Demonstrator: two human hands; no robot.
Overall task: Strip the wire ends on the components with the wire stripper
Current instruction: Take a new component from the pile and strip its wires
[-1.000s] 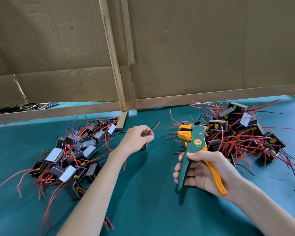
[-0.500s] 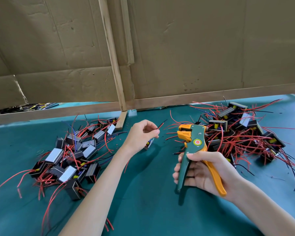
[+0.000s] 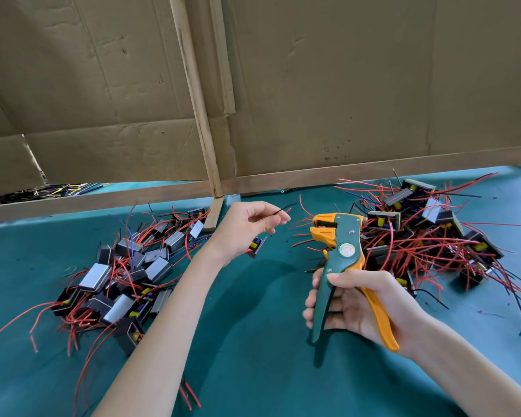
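My left hand [image 3: 244,227] pinches the wire ends [image 3: 283,208] of a component [image 3: 257,245], tips pointing to 2 o'clock (its body dangles below my palm). The wire stripper [image 3: 343,245] sits at 4 o'clock from them, near, mouth facing 9; my right hand [image 3: 355,302] grips its handles.

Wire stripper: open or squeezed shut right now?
Open: handles of the wire stripper stand spread in the right hand; a gap shows at its orange head.

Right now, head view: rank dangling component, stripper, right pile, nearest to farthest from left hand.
1. Component, hanging just under the left hand.
2. Stripper, to its right, in the right hand.
3. Right pile, far right, behind the stripper.
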